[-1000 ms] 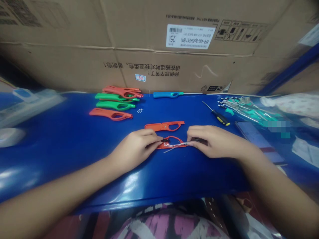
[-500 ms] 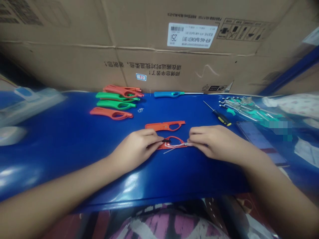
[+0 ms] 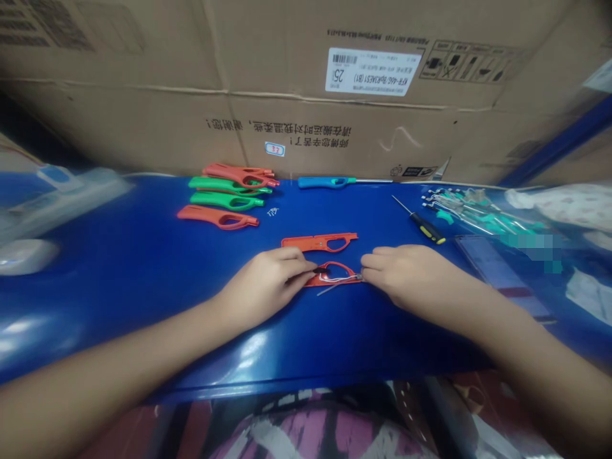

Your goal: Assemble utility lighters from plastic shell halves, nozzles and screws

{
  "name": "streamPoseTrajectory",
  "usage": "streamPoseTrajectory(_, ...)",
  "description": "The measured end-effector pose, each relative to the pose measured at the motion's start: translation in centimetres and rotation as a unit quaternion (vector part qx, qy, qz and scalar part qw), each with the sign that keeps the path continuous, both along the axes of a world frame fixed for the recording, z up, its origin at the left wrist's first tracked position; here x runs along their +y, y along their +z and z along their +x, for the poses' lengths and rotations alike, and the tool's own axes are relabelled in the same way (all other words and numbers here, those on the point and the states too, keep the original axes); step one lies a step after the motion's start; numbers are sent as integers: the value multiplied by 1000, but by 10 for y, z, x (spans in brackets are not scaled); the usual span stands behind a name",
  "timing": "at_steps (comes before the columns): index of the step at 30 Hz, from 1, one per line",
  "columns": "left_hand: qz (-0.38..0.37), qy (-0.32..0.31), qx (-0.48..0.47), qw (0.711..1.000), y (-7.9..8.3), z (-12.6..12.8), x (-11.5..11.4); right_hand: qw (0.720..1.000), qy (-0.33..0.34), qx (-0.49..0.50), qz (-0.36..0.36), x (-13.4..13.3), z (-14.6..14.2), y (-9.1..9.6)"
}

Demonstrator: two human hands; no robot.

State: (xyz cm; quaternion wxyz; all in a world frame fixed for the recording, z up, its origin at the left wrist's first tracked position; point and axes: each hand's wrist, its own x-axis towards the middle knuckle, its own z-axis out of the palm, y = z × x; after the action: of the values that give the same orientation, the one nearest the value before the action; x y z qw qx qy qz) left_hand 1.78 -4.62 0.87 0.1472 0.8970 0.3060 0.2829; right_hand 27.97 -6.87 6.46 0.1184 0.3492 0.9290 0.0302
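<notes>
An orange lighter shell half (image 3: 312, 282) with a finger loop lies on the blue table, inner side up. My left hand (image 3: 270, 277) is closed in a pinch on a small black part (image 3: 321, 271) at the shell's left side. White wires (image 3: 339, 279) run from there along the shell to its narrow right end. There my right hand (image 3: 411, 274) has its fingers closed on the wires' small greyish end, partly hidden by the fingertips. A thin clear tube (image 3: 327, 291) sticks out below the shell. Just behind lies a second orange shell half (image 3: 303, 244), also inner side up.
Orange and green lighter shells (image 3: 224, 201) are stacked back left beside small white screws (image 3: 272, 212). A blue lighter (image 3: 325, 183) lies before the cardboard box (image 3: 287, 64). To the right are a screwdriver (image 3: 428, 228), a phone (image 3: 502, 277) and teal-and-metal lighter parts (image 3: 482, 213).
My right hand's fingers have drawn closer over the narrow end of the shell. My left hand keeps its pinch. The whole view has shifted slightly.
</notes>
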Motion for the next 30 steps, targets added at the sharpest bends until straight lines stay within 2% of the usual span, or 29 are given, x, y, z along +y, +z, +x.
streamPoseTrajectory(6,-6,-6,2,1000,2,0,0,999,-1,-38,-21,3,-12,8)
streamPoseTrajectory(11,-6,-8,3,1000,5,-1,1,994,-64,30,-88,22,-8,7)
streamPoseTrajectory(14,-19,9,-6,1000,7,-3,3,974,-103,113,-170,34,-5,7)
streamPoseTrajectory(18,-48,31,-14,998,11,-5,4,938,-158,149,-270,41,-6,11)
streamPoseTrajectory(26,-81,37,-23,996,14,-6,3,881,-263,180,-348,45,-18,8)
streamPoseTrajectory(30,-82,30,-25,996,12,-7,5,874,-291,172,-348,43,-22,9)
